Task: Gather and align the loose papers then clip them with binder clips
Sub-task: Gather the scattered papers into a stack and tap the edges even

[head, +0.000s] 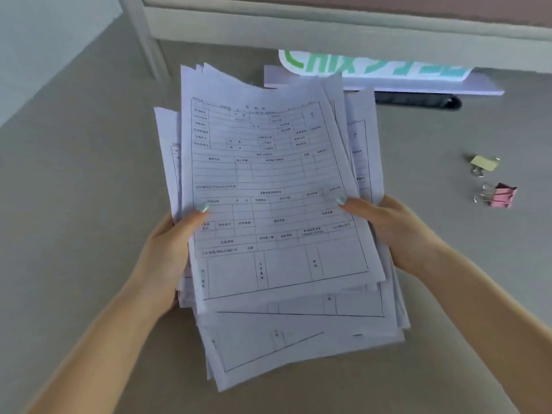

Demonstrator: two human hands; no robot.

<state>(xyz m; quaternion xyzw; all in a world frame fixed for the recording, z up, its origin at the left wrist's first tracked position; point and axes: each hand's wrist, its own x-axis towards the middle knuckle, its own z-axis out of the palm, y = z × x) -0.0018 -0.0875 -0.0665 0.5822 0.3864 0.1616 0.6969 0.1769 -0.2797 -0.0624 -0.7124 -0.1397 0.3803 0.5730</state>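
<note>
Holding the papers (268, 189) at the centre of the frame, we had one hand on each side of the stack. Our left hand (167, 252) gripped the left edge, thumb pressed on the top sheet and the other fingers hidden beneath. Our right hand (391, 231) gripped the right edge the same way, thumb lying across the printed form. The sheets were not squared: corners fanned out at the top, and several lower sheets stuck out skewed toward the bottom of the frame. The top sheet carried a printed table of ruled boxes; its text was too blurred to read.

At the right of the frame two binder clips lay on the grey table (74, 204), well apart from the stack. The yellow clip (484, 164) sat above the pink clip (501, 195), the two near each other but not touching. In the upper right, behind the stack, we saw a white pad (433, 85) with green and blue lettering on it, and a black object (418, 102) just below it.
</note>
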